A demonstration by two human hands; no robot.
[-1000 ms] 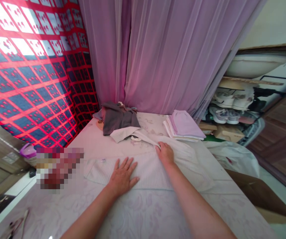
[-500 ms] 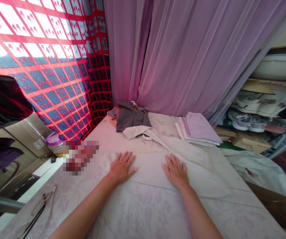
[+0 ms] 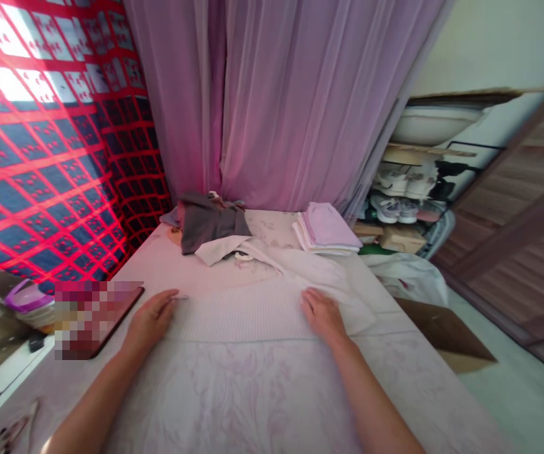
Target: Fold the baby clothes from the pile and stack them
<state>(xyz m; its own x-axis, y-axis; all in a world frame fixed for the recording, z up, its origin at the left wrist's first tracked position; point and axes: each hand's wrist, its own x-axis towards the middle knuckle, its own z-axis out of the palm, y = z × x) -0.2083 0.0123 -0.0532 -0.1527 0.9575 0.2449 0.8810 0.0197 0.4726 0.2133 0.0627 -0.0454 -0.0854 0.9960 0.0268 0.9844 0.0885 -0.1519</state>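
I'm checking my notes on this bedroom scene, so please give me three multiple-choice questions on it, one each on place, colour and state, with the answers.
1. Where is the folded lilac cloth stack?
A) At the far end of the pale floral bed cover
B) Under the left hand
C) On the floor

2. What colour is the crumpled cloth garment?
A) Red
B) Dark grey
C) Yellow

3. What is the right hand doing?
A) Gripping a shoe
B) Holding the lilac stack
C) Resting palm-down on the white ribbed fabric

Answers:
1. A, it lies on the cover beyond the hands.
2. B, its dark grey shows clearly against the pale cover.
3. C, its fingers lie flat on the fabric.
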